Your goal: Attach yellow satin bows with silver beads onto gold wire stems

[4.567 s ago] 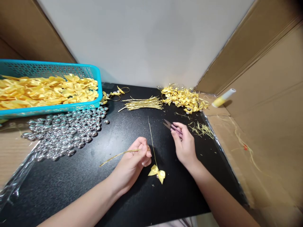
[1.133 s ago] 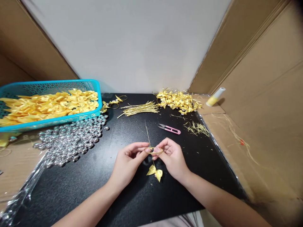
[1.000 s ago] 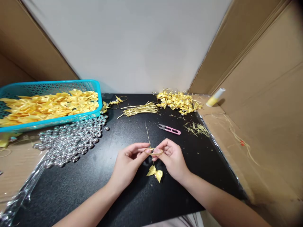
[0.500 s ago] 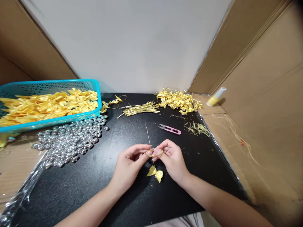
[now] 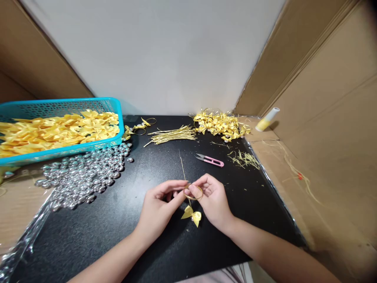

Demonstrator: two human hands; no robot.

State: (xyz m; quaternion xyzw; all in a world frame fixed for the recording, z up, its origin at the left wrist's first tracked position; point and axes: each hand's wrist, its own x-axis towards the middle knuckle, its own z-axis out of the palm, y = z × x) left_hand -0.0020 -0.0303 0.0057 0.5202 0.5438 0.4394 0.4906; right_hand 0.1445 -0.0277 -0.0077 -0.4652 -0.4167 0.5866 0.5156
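My left hand (image 5: 165, 202) and my right hand (image 5: 212, 198) meet low in the middle of the head view, thumbs and forefingers pinched close together. Between them is a thin gold ring of cord (image 5: 196, 197), which both hands grip at its upper edge. A pale thread (image 5: 182, 165) runs up and away from the fingertips over the black table. Below the fingers hangs a yellow ribbon bow (image 5: 192, 215), joined to the thread. My fingers partly hide where thread and ring meet. Pink thread snips (image 5: 210, 160) lie beyond my right hand.
A turquoise basket (image 5: 59, 152) of yellow bows stands at the left, with silver beads (image 5: 85, 175) heaped before it. Gold cords (image 5: 172, 135) and finished bows (image 5: 219, 124) lie at the back. Cord scraps (image 5: 244, 159) and a thread spool (image 5: 267, 119) are at the right.
The thumbs have shifted slightly at the ring, which now shows as a rounder loop. Otherwise both hands and the hanging bow stay nearly in place; the view has shifted a little.
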